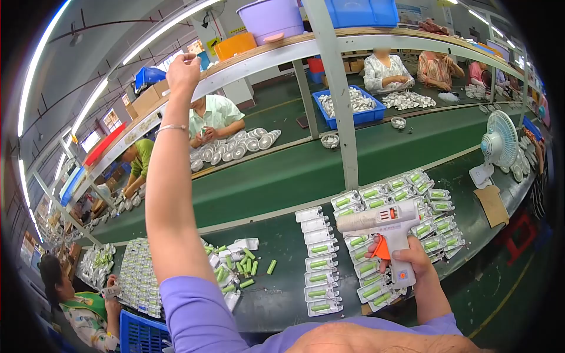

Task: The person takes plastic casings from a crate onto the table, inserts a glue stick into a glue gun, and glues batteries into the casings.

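My right hand (pixel 416 259) is closed round the handle of a white hot glue gun (pixel 404 219) with an orange trigger, its nozzle end pointing left. Under and around the gun lie rows of white plastic housings (pixel 372 286) with green cylindrical batteries in them. To their left runs a single column of similar housings (pixel 319 263); the farthest ones show no green cell. High up at the shelf edge, my left hand (pixel 183 72) is raised with its fingers pinched together; what they hold, if anything, is too small to make out.
Loose green batteries (pixel 254 268) and housings lie on the bench left of the column. A shelf (pixel 406 41) on white posts spans overhead, carrying a purple tub (pixel 271 22). A fan (pixel 500 140) stands at right. Co-workers sit across the belt (pixel 282 182) and at left.
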Available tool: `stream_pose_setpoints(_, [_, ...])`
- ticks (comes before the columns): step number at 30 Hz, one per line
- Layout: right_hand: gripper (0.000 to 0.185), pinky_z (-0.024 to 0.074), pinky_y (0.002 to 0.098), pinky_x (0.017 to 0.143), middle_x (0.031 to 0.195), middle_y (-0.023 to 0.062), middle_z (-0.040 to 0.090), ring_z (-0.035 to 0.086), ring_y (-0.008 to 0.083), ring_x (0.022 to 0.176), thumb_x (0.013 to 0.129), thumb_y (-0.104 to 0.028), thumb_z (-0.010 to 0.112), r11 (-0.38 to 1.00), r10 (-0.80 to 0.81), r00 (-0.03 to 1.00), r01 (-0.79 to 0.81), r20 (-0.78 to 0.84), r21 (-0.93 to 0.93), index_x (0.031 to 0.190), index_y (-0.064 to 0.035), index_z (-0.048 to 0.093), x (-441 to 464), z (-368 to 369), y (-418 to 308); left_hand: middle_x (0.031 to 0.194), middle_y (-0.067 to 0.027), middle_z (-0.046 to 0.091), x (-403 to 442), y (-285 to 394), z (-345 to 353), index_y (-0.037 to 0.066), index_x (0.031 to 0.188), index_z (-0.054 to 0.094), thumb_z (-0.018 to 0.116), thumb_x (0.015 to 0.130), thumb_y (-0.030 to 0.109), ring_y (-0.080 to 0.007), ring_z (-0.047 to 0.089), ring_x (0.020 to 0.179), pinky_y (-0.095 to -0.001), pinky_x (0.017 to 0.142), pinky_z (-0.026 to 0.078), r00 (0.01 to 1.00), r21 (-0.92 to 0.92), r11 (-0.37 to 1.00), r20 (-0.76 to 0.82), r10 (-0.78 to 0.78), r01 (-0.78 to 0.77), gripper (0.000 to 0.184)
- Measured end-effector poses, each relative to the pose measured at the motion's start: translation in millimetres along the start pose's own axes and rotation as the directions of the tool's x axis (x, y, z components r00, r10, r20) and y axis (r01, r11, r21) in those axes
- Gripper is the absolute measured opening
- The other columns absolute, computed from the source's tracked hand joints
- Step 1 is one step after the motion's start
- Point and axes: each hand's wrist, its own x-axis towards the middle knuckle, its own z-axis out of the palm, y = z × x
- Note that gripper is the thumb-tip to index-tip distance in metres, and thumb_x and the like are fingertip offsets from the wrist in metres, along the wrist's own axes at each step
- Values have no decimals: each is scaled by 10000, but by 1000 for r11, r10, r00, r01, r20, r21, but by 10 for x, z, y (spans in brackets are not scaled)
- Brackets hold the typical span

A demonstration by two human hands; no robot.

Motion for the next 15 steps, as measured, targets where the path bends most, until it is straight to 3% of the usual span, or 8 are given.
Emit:
stream_pose_setpoints(3, [583,567,338,678,1087,246,592,625,328,983,708,-165,613,1000,-27,998,27,-51,0,1194,112,448,-98,-58,-5,1060,-175,667,191,100,273,68,995,691,696,707,452,-312,630,1032,-368,895,488,976,197,964,91,-197,176,480])
stream_pose_setpoints(5, [594,571,336,676,1080,248,595,632,317,958,710,-171,619,998,-58,996,56,-71,-22,1201,112,442,-151,-125,-20,1005,-179,677,274,48,442,21,896,710,666,707,448,-329,641,988,-378,880,492,983,368,921,83,-166,124,470])
stream_pose_setpoints(8, [584,574,342,668,1058,242,604,624,318,992,719,-171,620,997,-71,992,68,-108,-36,1200,111,448,-233,-199,-52,959,-167,685,481,-215,590,33,850,711,650,699,381,-308,654,947,-380,856,506,992,434,898,66,-111,72,384])
stream_pose_setpoints(12, [551,573,350,659,1065,242,603,612,329,1019,724,-147,602,998,-62,985,63,-162,0,1193,103,457,-252,-243,-72,1131,-192,634,369,127,258,9,1048,663,622,719,256,-334,609,1064,-360,913,479,925,457,886,298,-238,81,414])
stream_pose_setpoints(15, [529,578,351,659,1062,246,600,612,331,1013,723,-130,594,998,-63,986,63,-152,-1,1182,102,466,-197,-261,-61,1118,-188,640,320,162,184,6,1041,665,610,725,230,-330,614,1060,-374,905,482,952,494,863,199,-233,107,392])
